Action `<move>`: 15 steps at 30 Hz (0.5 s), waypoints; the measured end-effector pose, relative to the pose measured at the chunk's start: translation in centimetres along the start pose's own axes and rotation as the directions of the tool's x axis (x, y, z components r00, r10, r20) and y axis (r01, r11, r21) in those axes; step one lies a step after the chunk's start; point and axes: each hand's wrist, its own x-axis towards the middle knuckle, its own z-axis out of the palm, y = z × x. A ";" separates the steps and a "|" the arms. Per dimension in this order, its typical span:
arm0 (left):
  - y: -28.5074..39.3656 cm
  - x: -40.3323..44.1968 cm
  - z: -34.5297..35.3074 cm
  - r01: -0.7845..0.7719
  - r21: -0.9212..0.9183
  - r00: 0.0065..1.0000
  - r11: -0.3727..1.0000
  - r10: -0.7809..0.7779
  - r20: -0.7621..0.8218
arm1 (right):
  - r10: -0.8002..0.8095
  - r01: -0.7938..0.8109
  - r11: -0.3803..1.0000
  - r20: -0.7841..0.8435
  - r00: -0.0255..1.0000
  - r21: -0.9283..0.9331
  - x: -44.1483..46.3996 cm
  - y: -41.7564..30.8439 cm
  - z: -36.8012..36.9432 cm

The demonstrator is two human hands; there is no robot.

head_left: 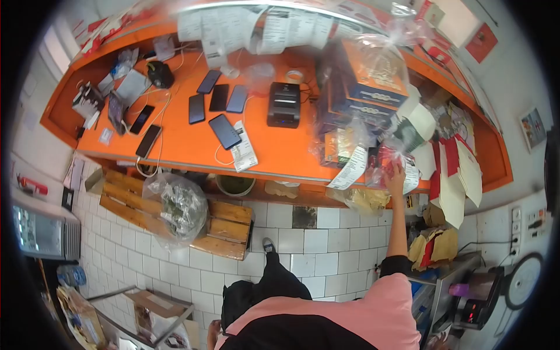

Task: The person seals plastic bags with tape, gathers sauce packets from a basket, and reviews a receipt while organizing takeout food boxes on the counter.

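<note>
My right hand [395,176] reaches to the right part of the orange counter [291,153] and touches a red, plastic-wrapped package [389,161]; its fingers are too small to make out clearly. White printed slips [352,169] hang over the counter edge beside it. Stacked boxes in clear plastic [373,73] stand just behind. Low beside my body is my left hand [214,331], mostly hidden by the black clothing, its fingers not clear.
Several phones [224,131] and a black printer [284,105] lie on the counter. Paper bags [461,175] overhang its right end. Below are a wooden bench [224,236] with a plastic bag [181,207] and a basin [235,185]. Part of another person's hand [438,340] shows at lower right.
</note>
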 end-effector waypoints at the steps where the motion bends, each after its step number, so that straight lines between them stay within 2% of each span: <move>1: 0.1 -0.6 0.3 -0.084 0.003 0.996 0.996 0.084 0.004 | -0.159 0.151 0.987 -0.146 0.976 -0.062 -0.1 -0.1 1.0; 2: 1.0 -1.5 0.4 -0.253 0.095 0.968 0.963 0.251 0.031 | -0.324 0.303 0.946 -0.280 0.903 -0.117 0.1 0.0 2.6; 3: 3.1 -4.2 0.7 -0.402 0.194 0.915 0.895 0.400 0.049 | -0.348 0.281 0.922 -0.255 0.902 -0.265 -0.6 3.6 6.2; 4: 4.7 -6.5 1.2 -0.456 0.186 0.888 0.870 0.459 0.030 | -0.201 0.159 0.945 -0.126 0.971 -0.287 -0.8 10.0 10.6; 5: 6.0 -8.1 1.7 -0.311 -0.042 0.950 0.949 0.310 -0.023 | -0.170 0.141 0.939 -0.068 0.983 -0.315 0.3 8.5 10.4; 6: 4.6 -7.2 2.6 -0.305 -0.194 0.952 0.932 0.299 -0.057 | -0.190 0.164 0.940 -0.058 0.980 -0.300 0.7 7.0 10.4; 7: 6.1 -10.1 2.3 -0.342 -0.231 0.940 0.911 0.331 -0.086 | -0.224 0.195 0.937 -0.070 0.972 -0.291 1.1 5.1 10.3; 9: 5.5 -12.6 3.1 -0.251 -0.489 0.967 0.835 0.237 -0.091 | -0.299 0.268 0.932 -0.098 0.949 -0.243 0.9 0.8 11.8; 10: 4.1 -13.2 3.9 -0.284 -0.593 0.959 0.754 0.218 -0.182 | -0.330 0.304 0.929 -0.098 0.939 -0.211 -0.1 -1.6 12.6; 11: 2.1 -13.7 5.1 -0.273 -0.647 0.960 0.712 0.156 -0.232 | -0.364 0.347 0.923 -0.080 0.928 -0.167 -1.9 -4.3 13.3; 13: -1.6 -13.6 7.7 -0.313 -0.584 0.929 0.748 0.113 -0.354 | -0.444 0.449 0.892 0.096 0.891 -0.041 -7.6 -9.3 14.3; 14: -4.2 -13.3 9.9 -0.244 -0.551 0.922 0.798 0.015 -0.386 | -0.515 0.519 0.853 0.244 0.822 0.051 -11.4 -11.6 14.9; 15: -6.7 -12.8 12.2 -0.166 -0.513 0.909 0.842 -0.072 -0.412 | -0.597 0.573 0.794 0.431 0.677 0.202 -15.6 -14.0 15.7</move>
